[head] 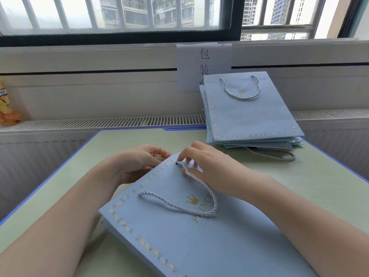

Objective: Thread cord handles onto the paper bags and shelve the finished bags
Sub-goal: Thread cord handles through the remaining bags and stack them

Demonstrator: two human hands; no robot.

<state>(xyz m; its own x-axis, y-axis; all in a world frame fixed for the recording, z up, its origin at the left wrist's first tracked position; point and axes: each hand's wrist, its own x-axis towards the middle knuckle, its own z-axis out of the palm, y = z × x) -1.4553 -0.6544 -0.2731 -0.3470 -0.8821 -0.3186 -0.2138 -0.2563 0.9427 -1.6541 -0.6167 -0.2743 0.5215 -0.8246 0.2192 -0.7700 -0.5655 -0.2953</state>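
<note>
- The blue paper bag (199,232) lies flat on the near desk (65,176), its top corner between both hands
- Right hand (211,172) pinches the twisted cord handle (199,194) at the punched hole (176,163)
- Left hand (137,164) grips the bag's top edge (fingers partly hidden)
- Paper looks light and creasable, the cord limp; best held near its tip
- Finished bags (249,114) are stacked far right

paper bag (199,236) at 6 o'clock: pale blue, cream-bead border, gold crown and lettering | cord handle (191,208): silvery-white twist | stack of bags (249,116) at 1 o'clock: same pale blue, beaded edging | tabletop (329,186): pale green, blue rim | paper sign (203,62) at 12 o'clock: white, black characters
</note>
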